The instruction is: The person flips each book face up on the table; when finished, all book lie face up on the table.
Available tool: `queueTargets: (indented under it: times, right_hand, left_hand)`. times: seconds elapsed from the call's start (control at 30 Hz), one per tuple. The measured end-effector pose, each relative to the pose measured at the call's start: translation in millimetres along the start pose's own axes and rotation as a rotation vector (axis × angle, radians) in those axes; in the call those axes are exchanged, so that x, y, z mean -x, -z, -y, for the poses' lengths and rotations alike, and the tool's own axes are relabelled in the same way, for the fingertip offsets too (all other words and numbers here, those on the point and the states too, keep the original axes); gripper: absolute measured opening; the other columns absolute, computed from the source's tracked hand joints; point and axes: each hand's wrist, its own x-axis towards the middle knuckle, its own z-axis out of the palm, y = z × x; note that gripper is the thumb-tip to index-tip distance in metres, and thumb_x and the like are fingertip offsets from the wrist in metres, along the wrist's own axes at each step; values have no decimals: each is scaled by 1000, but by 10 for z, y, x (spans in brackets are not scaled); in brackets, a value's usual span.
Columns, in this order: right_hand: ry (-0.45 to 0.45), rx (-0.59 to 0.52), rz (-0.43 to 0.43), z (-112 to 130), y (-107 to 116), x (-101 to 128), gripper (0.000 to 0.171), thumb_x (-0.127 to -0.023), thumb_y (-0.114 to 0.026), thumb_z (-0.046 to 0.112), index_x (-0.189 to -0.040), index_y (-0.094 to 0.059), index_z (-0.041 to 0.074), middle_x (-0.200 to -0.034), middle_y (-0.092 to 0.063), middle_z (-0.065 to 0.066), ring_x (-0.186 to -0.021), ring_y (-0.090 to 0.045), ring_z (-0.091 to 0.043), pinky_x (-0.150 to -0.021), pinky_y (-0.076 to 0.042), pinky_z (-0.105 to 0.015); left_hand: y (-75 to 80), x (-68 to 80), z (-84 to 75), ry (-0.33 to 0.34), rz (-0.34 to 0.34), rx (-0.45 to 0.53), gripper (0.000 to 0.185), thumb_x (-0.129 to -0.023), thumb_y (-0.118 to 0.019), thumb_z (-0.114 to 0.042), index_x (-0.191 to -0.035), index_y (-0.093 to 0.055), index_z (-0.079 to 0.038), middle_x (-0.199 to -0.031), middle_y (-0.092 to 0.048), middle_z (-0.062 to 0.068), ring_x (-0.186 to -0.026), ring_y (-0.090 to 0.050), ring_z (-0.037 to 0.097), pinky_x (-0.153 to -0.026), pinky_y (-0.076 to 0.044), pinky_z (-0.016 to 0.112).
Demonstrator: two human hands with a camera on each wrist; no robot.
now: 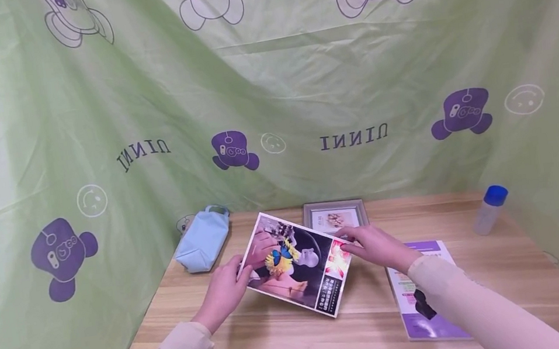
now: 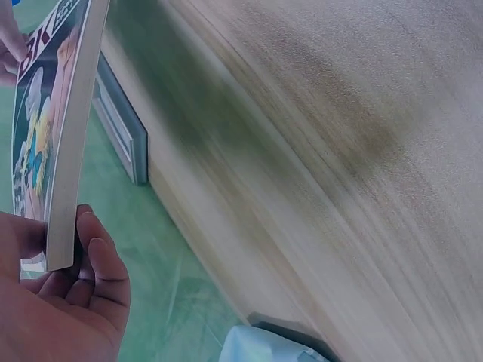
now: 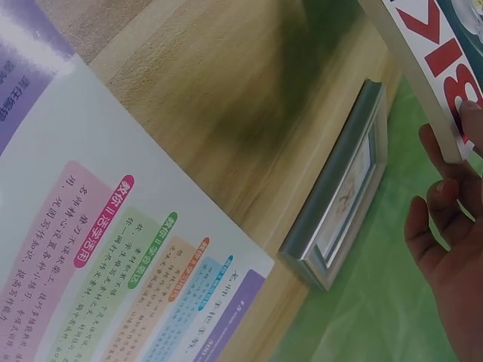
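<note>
Both hands hold a thick book (image 1: 291,264) tilted above the wooden table. Its dark cover carries yellow flowers and a blue butterfly, and its pale page edges show in the left wrist view. My left hand (image 1: 224,291) grips one end, thumb on the cover and fingers curled behind, as the left wrist view shows of the hand (image 2: 72,286). At the opposite end my right hand (image 1: 373,244) pinches the edge, its thumb over the red lettering in the right wrist view. Behind the book stands a grey picture frame (image 1: 334,209), partly covered by it.
A light blue pouch (image 1: 204,240) lies at the table's back left. Under the right forearm is a purple and white book (image 1: 421,247). A clear bottle (image 1: 487,218) with a blue cap stands at the back right. Green patterned cloth (image 1: 269,93) hangs around the table.
</note>
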Motion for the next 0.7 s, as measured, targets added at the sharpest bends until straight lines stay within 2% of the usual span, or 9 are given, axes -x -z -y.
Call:
queueTargets:
  times: [0.23,0.37,0.47,0.57,0.7]
  right_hand:
    - [22,-27,25,-21,-1,32,32,-100,-72,17,-131,-70,13,-91,-66,8,-78,-60,-8,-74,-54,-37]
    - [22,-44,58,-32,6,55,36,-101,-69,15,-137,-66,13,-92,-65,10,-80,-60,-7,-76,-55,-37]
    - [13,-62,88,-27,10,68,41,-104,-65,16,-144,-61,18,-100,-67,7,-89,-64,-12,-83,-56,-42]
    - [14,-75,101,-20,10,74,44,-106,-62,17,-149,-57,22,-122,-71,-3,-104,-68,-21,-94,-55,-48]
    - [47,-77,104,-26,4,71,45,-106,-62,16,-150,-57,23,-145,-62,-6,-121,-65,-30,-104,-50,-54]
  left_hand:
    - [-27,19,12,12,8,6,15,-100,-68,-12,-112,-71,-3,-82,-72,1,-72,-63,17,-65,-53,39]
    - [-33,19,15,44,18,35,16,-100,-69,-12,-113,-71,-3,-83,-72,2,-72,-62,15,-66,-53,38]
    - [-37,18,25,58,21,42,18,-100,-69,-13,-115,-71,-2,-87,-73,5,-76,-64,16,-70,-55,39]
    - [-37,23,36,58,19,47,21,-100,-69,-12,-117,-70,0,-91,-74,7,-80,-66,19,-75,-57,43]
    - [-39,33,64,59,22,53,30,-101,-68,-13,-128,-66,1,-92,-73,9,-83,-67,23,-79,-56,46]
